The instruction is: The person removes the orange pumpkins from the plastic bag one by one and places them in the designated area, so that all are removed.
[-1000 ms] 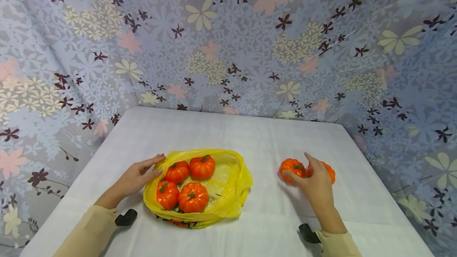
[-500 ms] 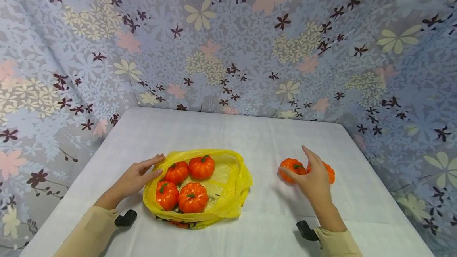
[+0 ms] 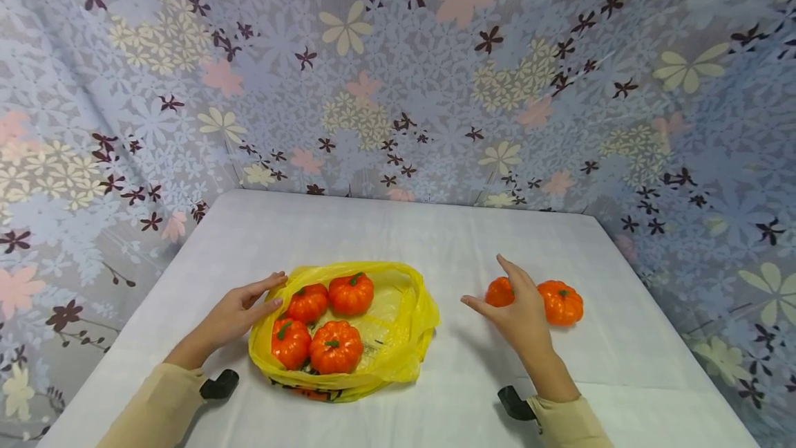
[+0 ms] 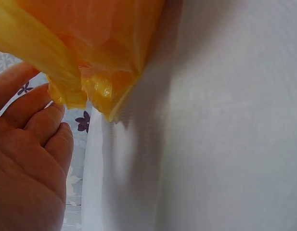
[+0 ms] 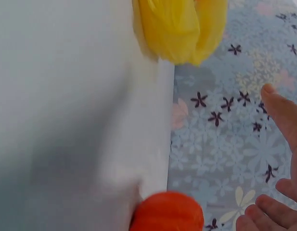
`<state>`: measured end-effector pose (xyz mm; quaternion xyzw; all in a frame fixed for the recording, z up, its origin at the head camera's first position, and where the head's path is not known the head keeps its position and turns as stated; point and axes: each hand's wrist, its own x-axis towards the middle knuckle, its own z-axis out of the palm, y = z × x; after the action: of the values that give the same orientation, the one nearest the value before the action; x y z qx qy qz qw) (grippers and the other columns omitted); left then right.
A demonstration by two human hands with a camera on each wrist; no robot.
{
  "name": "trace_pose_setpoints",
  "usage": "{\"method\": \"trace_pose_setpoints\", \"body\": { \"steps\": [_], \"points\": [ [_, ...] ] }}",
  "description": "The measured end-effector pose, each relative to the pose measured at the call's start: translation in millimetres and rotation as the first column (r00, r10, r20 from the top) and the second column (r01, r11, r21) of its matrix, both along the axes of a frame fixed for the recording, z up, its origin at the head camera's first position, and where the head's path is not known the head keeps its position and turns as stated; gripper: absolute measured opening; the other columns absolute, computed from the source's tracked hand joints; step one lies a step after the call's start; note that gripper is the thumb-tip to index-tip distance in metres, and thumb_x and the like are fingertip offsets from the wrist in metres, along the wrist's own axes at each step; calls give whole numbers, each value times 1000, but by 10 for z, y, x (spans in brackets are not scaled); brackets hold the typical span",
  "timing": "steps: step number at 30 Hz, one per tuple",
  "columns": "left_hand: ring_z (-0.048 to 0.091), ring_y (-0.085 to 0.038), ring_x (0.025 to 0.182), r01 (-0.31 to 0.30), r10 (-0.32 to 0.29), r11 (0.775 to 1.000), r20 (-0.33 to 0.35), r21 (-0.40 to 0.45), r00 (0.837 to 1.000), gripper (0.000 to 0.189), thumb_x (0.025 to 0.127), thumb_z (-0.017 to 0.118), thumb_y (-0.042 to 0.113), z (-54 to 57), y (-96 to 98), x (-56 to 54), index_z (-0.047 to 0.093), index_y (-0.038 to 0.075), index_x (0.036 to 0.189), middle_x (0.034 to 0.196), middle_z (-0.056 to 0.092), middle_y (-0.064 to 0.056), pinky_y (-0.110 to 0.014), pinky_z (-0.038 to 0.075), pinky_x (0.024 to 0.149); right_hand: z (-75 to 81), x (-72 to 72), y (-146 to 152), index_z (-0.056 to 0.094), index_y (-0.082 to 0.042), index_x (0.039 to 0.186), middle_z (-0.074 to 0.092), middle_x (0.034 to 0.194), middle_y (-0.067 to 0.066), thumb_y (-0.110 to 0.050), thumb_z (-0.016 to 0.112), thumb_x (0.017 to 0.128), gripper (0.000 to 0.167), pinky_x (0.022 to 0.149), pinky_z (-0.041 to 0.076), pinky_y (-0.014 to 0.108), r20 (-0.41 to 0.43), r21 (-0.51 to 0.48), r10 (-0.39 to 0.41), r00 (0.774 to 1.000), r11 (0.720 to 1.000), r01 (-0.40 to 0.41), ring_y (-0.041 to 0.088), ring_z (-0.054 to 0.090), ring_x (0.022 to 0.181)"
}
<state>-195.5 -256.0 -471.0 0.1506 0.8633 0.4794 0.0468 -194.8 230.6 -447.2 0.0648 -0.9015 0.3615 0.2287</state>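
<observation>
While the bag [image 3: 425,316] gapes: look at it, left of centre on the table, four pumpkins [image 3: 336,347] crowded into its left part; that limp rim could fold inward if something brushes it.
Left hand [image 3: 239,306]: at the rim's left side, fingers loosely extended, touching, clamped on nothing; too firm a push might cave the wall or slide the lot.
Right hand [image 3: 521,313]: well apart from the left, empty, thumb and fingers spread, partly covering the inner pumpkin [image 3: 499,292]; a hurried grab there could fumble.
Outer pumpkin [image 3: 561,303]: just right of that hand, round and glossy; one knuckle knock might roll it.
Table [image 3: 435,240]: white cover, creased at right; a dragging sleeve [image 3: 569,424] could ruck it.
</observation>
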Motion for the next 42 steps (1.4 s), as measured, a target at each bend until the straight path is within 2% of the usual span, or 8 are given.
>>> {"method": "trace_pose_setpoints", "body": {
  "steps": [6, 10, 15, 21, 26, 36, 42],
  "points": [
    [29, -40, 146, -4, 3, 1000, -10, -3, 1000, 54, 102, 62, 32, -12, 1, 7, 51, 5, 148, 156, 40, -17, -59, 24, 115, -18, 7, -190, 49, -6, 149, 50, 147, 17, -44, 93, 68, 100, 103, 45, 59, 52, -29, 83, 995, 996, -81, 39, 49, 130],
    [29, -39, 146, -1, 1, 1000, -14, -3, 1000, 54, 102, 62, 32, -4, 3, 0, 52, 5, 148, 156, 40, -16, -58, 24, 115, -25, 10, -313, 48, -7, 149, 49, 148, 15, -39, 94, 68, 98, 102, 47, 56, 83, -68, 136, 987, 989, -131, 38, 52, 128],
    [30, -40, 146, 0, 0, 1000, -23, -18, 1000, 54, 102, 61, 32, 1, -2, -6, 51, 4, 148, 155, 40, -17, -58, 24, 114, -41, 2, -486, 51, -4, 146, 52, 146, 16, -32, 96, 67, 96, 105, 47, 48, 51, -102, 227, 973, 970, -221, 36, 53, 129],
    [30, -38, 146, 1, -1, 1000, -16, -15, 1000, 55, 101, 62, 32, -5, 6, -17, 51, 5, 148, 156, 40, -15, -56, 24, 114, -34, 5, -689, 53, -4, 145, 53, 146, 14, -30, 97, 66, 94, 105, 46, 43, 56, -146, 283, 957, 951, -273, 34, 53, 129],
    [30, -40, 146, -3, 2, 1000, -21, -18, 1000, 55, 101, 62, 33, -9, 12, -3, 52, 5, 147, 155, 41, -17, -58, 25, 114, -40, 32, -835, 53, -5, 145, 52, 146, 12, -28, 96, 67, 93, 106, 46, 43, 93, -182, 329, 940, 934, -308, 35, 54, 128],
    [29, -40, 146, -4, 4, 1000, -14, -1, 1000, 55, 101, 62, 33, -18, 6, -2, 52, 5, 147, 155, 40, -17, -59, 25, 115, -111, 114, -1048, 57, -3, 141, 57, 141, 11, -29, 96, 67, 88, 102, 50, 40, 145, -181, 393, 908, 913, -366, 33, 56, 126],
    [29, -41, 146, -8, 8, 1000, -12, -12, 1000, 55, 101, 62, 34, -9, 9, 8, 51, 6, 148, 155, 40, -17, -59, 25, 114, -120, 165, -1165, 57, -2, 140, 58, 139, 13, -32, 95, 68, 86, 101, 51, 40, 170, -206, 457, 873, 883, -422, 31, 56, 127]
  ]
}}
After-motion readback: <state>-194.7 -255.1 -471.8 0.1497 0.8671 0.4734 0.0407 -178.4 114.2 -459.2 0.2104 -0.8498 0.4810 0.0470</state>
